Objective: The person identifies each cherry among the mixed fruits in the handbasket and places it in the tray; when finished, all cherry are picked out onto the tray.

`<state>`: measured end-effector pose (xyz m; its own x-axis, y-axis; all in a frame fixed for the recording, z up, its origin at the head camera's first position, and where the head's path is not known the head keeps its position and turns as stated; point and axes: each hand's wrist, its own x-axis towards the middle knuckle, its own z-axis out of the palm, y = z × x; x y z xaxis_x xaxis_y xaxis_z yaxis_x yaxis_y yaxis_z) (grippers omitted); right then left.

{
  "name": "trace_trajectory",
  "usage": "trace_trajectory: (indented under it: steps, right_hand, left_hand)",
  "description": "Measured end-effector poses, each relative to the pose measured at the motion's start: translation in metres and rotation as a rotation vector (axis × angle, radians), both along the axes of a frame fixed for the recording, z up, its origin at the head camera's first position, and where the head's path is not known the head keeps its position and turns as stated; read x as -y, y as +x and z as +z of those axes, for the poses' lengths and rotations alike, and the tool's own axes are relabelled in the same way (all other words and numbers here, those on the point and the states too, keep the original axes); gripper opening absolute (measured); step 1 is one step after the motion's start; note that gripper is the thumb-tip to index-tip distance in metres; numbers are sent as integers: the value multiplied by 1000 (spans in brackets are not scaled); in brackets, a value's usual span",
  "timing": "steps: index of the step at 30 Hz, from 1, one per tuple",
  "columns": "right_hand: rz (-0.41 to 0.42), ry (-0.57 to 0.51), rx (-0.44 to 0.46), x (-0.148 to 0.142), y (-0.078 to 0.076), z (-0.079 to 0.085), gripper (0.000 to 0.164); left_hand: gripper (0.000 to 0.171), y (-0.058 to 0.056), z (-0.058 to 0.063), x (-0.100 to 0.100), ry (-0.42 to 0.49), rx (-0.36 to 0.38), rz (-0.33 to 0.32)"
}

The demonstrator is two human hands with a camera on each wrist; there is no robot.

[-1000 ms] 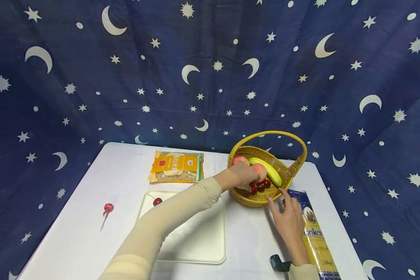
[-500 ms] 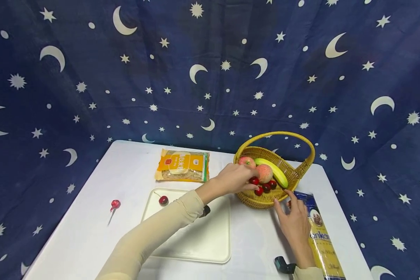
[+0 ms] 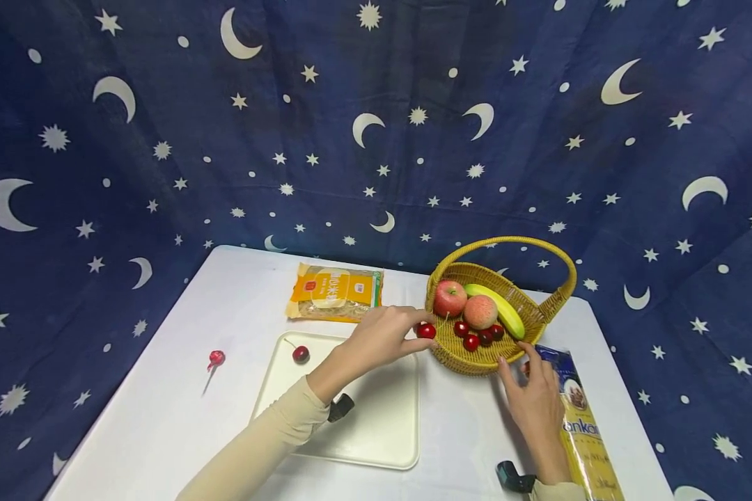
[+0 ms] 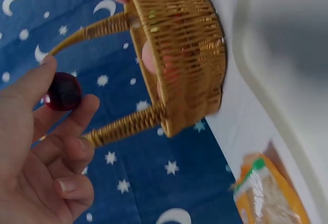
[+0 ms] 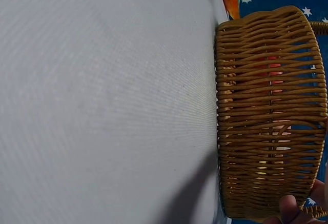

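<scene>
My left hand (image 3: 379, 337) pinches a dark red cherry (image 4: 64, 92) between thumb and fingers, just left of the basket's rim and above the table. The yellow-brown wicker basket (image 3: 460, 362) stands upright with its handle arched over it. Inside lie a red apple (image 3: 450, 298), a peach (image 3: 480, 312), a banana (image 3: 503, 313) and several cherries (image 3: 471, 342). My right hand (image 3: 535, 403) holds the basket's near right rim, thumb outside and a finger over the edge. Another cherry (image 3: 300, 354) with a stem lies on the white tray (image 3: 376, 438).
An orange noodle packet (image 3: 335, 292) lies behind the tray. A red wrapped lollipop (image 3: 216, 359) lies at the left of the table. Beside my right hand is a long blue-and-yellow pasta packet (image 3: 585, 438). A starry blue curtain (image 3: 376, 139) hangs behind the table.
My left hand has drawn out of the basket to the left, bringing one cherry over the rim. My right hand stays at the basket's rim. The head view has shifted slightly.
</scene>
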<state>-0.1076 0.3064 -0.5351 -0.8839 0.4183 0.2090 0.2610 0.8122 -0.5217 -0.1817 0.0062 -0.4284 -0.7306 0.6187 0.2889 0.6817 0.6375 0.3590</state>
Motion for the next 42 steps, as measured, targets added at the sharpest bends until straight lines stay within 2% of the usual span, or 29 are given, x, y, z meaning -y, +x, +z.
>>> trace_trajectory:
  steps: [7, 12, 16, 23, 27, 34, 38, 42]
  right_hand:
    - [-14, -3, 9, 0, -1, 2, 65]
    - [-16, -14, 29, 1, 0, 3, 66]
    - [-18, -12, 42, 0, 0, 3, 67]
    - [-23, -15, 23, 1, 1, 2, 66]
    - [-20, -13, 14, 2, 1, 4, 65]
    - [-21, -14, 15, 1, 1, 2, 65]
    - [-23, -13, 5, 2, 1, 1, 64]
    - [-25, -18, 9, 2, 0, 1, 65]
  left_hand:
    - [35, 18, -7, 39, 81, -16, 127]
    - [32, 29, -13, 63, 125, 9, 235]
    - [32, 35, -18, 79, 163, 26, 301]
    - [40, 40, -28, 100, 146, 34, 414]
    - [40, 43, -31, 106, 127, 52, 446]
    - [34, 45, -37, 109, 110, 54, 466]
    - [34, 45, -47, 109, 91, 43, 490]
    - [34, 44, -60, 109, 70, 41, 513]
